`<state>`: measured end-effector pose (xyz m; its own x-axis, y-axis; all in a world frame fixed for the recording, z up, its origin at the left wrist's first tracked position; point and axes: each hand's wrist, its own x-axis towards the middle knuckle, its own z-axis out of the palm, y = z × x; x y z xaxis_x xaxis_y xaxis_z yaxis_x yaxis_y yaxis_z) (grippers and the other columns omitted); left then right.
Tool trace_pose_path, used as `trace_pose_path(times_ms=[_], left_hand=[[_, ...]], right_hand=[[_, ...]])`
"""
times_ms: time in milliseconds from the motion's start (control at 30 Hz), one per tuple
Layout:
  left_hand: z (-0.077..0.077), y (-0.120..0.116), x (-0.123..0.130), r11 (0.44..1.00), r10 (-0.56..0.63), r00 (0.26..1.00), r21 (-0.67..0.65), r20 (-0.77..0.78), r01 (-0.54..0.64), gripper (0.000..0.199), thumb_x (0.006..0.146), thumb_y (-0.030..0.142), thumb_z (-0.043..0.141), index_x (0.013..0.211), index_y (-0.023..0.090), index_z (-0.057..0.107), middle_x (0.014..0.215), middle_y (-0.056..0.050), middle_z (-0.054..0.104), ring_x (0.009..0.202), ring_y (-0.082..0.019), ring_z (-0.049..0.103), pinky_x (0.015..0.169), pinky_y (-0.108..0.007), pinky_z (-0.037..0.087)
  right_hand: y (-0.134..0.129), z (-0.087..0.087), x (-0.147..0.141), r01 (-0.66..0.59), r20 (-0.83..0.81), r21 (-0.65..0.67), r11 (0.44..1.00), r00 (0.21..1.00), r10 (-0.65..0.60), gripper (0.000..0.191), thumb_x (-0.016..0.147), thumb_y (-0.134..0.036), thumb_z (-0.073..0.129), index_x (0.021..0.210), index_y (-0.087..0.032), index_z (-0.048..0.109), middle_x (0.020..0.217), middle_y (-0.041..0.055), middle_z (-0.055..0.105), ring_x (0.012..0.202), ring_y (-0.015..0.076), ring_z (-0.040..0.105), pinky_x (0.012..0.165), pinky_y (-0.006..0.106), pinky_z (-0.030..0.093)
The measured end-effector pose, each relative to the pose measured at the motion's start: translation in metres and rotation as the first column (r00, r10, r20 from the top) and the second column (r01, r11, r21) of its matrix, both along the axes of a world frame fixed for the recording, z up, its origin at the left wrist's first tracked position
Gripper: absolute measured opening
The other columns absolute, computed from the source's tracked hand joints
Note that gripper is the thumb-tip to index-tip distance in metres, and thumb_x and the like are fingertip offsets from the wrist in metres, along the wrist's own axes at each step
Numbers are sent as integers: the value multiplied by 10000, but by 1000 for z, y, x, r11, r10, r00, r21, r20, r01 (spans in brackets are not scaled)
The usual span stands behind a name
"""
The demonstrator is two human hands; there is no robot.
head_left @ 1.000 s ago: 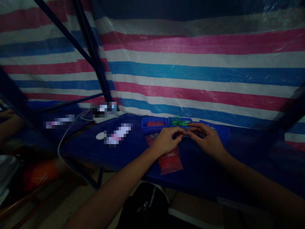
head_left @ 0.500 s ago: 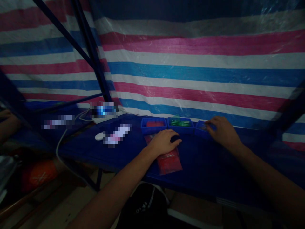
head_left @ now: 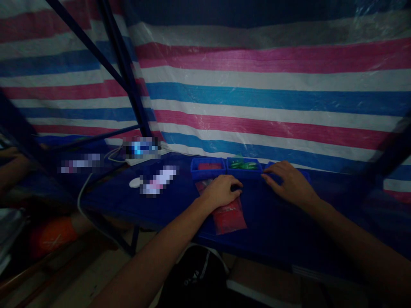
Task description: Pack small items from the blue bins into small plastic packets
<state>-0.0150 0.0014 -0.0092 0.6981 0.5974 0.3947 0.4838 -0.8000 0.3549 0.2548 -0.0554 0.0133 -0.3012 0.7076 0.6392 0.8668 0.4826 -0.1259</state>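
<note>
My left hand (head_left: pixel 222 191) lies on a clear packet with red contents (head_left: pixel 230 217) on the blue table, its thumb and index finger slightly apart. My right hand (head_left: pixel 290 183) is in front of a blue bin (head_left: pixel 303 174) at the right, largely covering it. Its thumb and index fingertips come close together in a pinch; anything between them is too small and dark to make out. Behind my left hand stand a blue bin with red pieces (head_left: pixel 208 173) and a blue bin with green-wrapped pieces (head_left: pixel 244 171).
A blue table (head_left: pixel 180 205) runs along a striped plastic sheet (head_left: pixel 272 102). At the left are a white round object (head_left: pixel 135 183), a blurred-out item (head_left: pixel 160 179), a power strip (head_left: pixel 150 157) with cables, and a blue metal post (head_left: pixel 128 85). Another person's arm (head_left: pixel 14 169) shows at far left.
My right hand has moved left and slightly down, from over the right-hand bin to in front of its left end. My left hand stays on the red packet.
</note>
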Motion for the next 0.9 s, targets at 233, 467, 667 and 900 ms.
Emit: trace_pose_path(times_ms=[233,467,667,900], left_hand=[[7,-5,2,995,58,991,74,119,-67,338,834,52,503,1106,165,669,1112,-86,716,1043,-216,670,1006,-388,531],[10,-8,4,994,88,980,48,177,-98,339,896,80,458,1189,143,617,1171,-108,696,1109,-223,651,1043,-399,512],[5,-6,4,995,77,986,56,146,-86,303,916,113,469,1171,165,625,1196,-94,692,1144,-221,640,1062,-397,500],[6,-7,5,995,76,986,59,148,-85,281,936,134,466,1158,164,635,1167,-91,700,1114,-218,648,1034,-380,511]], right_hand=[[-15,-29,-48,-419,-108,-317,851,907,406,589,937,-466,665,1480,-281,530,1503,102,563,1404,316,504,1177,549,406],[-24,-25,-60,-471,-121,-380,796,879,462,513,961,-447,633,1443,-281,578,1526,101,532,1426,290,479,1202,508,388],[-14,-20,-63,-524,-157,-323,788,851,501,296,981,-275,599,1256,-307,704,1266,64,704,1216,246,626,1082,457,493],[-9,-24,-59,-499,-126,-298,814,866,485,244,973,-206,571,1152,-267,726,1178,64,732,1146,241,641,1039,446,507]])
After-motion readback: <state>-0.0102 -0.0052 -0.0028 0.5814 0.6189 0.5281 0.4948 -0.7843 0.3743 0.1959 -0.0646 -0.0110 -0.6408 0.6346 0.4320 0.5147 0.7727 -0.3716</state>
